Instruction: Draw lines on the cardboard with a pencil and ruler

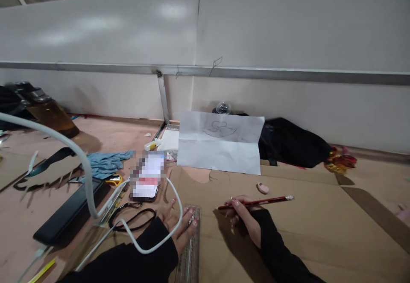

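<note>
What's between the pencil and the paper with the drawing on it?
In the head view, a small pink thing, maybe an eraser, lies on the cardboard between the pencil and the paper.

We hold a slim dark-red pencil aslant, its point to the left and its pale blunt end to the right; we cannot tell whether the point touches the cardboard beneath. That brown sheet lies flat before us, creased toward its right side. We have a clear ruler lying flat on it, left of the pencil, running lengthwise away from us, its markings too blurred to read
</note>
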Tool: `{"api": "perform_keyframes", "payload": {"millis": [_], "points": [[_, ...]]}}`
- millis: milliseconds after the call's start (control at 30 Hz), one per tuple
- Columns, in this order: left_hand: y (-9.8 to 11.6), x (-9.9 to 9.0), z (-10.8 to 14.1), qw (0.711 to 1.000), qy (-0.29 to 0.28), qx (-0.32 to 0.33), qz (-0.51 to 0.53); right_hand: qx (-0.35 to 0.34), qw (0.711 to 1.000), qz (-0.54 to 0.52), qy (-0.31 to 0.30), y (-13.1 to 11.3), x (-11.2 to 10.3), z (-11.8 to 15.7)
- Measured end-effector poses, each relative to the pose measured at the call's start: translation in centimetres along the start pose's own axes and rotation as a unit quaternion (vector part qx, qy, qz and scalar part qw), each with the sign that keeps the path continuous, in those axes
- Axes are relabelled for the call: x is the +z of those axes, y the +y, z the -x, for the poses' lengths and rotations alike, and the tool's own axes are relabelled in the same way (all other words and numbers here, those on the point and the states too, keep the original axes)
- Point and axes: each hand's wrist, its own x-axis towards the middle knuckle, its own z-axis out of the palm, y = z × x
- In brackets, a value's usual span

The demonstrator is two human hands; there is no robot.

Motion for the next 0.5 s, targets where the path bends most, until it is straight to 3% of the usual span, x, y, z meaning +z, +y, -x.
{"api": "perform_keyframes", "payload": {"millis": [133, 300, 500], "points": [[1.2, -0.9, 0.9, 1.000, 0.005, -0.019, -0.019, 0.040, 0.998, -0.025, -0.030, 0.3, 0.4, 0.5], [1.6, -1.8, 1.2, 0.999, -0.014, -0.024, -0.016, 0.052, 0.998, -0.034, -0.024, 0.5, 0.6, 0.5], [1.3, -1.4, 0.6, 0.999, -0.029, -0.003, -0.025, 0.043, 0.998, -0.041, -0.027, 0.5, 0.6, 0.4]]}}
